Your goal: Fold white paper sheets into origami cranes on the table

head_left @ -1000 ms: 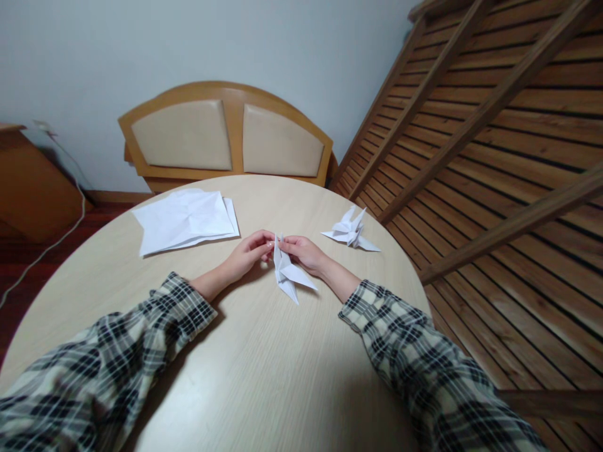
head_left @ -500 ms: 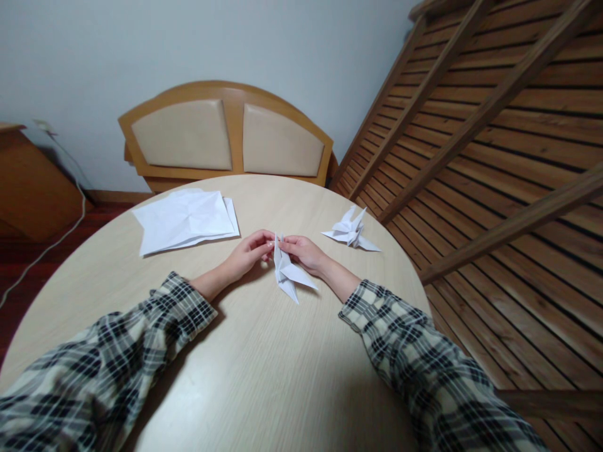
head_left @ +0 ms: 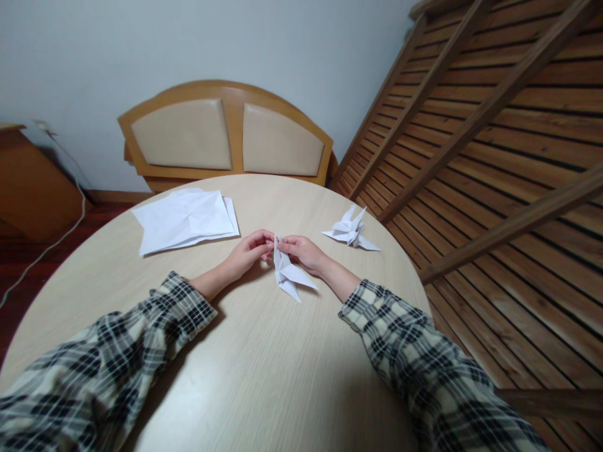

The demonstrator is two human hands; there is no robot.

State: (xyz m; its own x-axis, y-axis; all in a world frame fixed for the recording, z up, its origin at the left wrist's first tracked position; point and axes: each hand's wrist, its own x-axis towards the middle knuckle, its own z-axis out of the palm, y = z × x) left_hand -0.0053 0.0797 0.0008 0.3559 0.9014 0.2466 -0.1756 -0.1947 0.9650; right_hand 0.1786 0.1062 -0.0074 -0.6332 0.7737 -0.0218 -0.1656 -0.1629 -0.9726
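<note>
A white paper crane [head_left: 287,274] is between my hands near the middle of the round table, its pointed flaps spread towards me. My left hand [head_left: 249,252] pinches its far end from the left, fingers curled and partly hidden behind the paper. From the right, my right hand [head_left: 304,252] grips the same end between thumb and fingers. Another folded white paper crane [head_left: 351,230] lies on the table to the right of my right hand. Beyond my left hand rests a stack of creased white paper sheets [head_left: 186,220].
The round, pale wooden table [head_left: 264,376] carries all the paper. Behind it stands a wooden headboard [head_left: 235,135] with two beige padded panels. A slatted wooden frame [head_left: 494,188] leans along the right side. A white cable [head_left: 56,242] runs down to the floor at the left.
The near flap tip of the held crane has shifted very slightly to the right. Both hands, the sheets and the other crane stay where they were.
</note>
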